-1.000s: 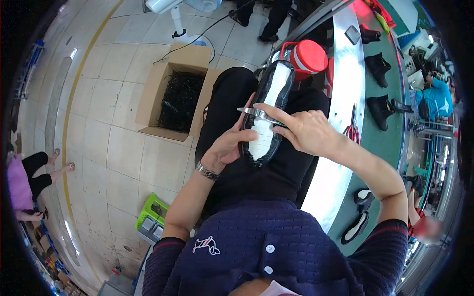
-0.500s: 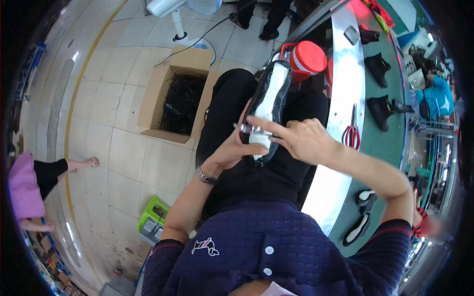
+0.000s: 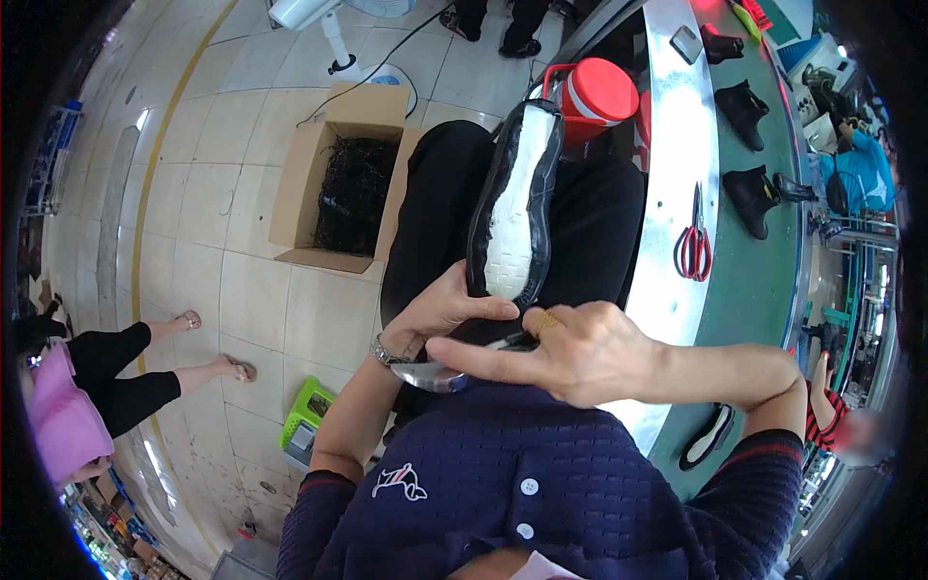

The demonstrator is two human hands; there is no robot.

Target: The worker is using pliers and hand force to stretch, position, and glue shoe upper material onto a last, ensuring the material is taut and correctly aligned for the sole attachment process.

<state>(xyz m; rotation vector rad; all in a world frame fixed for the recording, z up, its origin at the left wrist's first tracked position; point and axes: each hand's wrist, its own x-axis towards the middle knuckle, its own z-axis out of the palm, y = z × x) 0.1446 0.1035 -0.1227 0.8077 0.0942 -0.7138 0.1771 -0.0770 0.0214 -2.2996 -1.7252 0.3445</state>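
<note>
A black shoe (image 3: 510, 208) lies bottom up over my lap, its pale sole face toward me and its black rim all round. My left hand (image 3: 440, 311) grips the heel end nearest me, with the thumb on the rim. Just nearer my body, my right hand (image 3: 590, 356) is closed round a shiny metal tool (image 3: 435, 377) with a broad curved end; its handle is mostly hidden in the fingers. The index finger stretches along the tool. The tool is apart from the sole, below my left wrist.
Red-handled scissors (image 3: 693, 253) lie on the metal ledge (image 3: 667, 319) at right. Beyond it, a green belt (image 3: 764, 300) carries black boots (image 3: 752, 201). An open cardboard box (image 3: 290, 208) of black scraps stands left, a red jug (image 3: 604, 92) ahead. A person in pink (image 3: 68, 416) is at far left.
My right hand has drawn the tool off the sole toward my body. My left hand has shifted slightly toward me at the heel. The person in pink shows both legs now.
</note>
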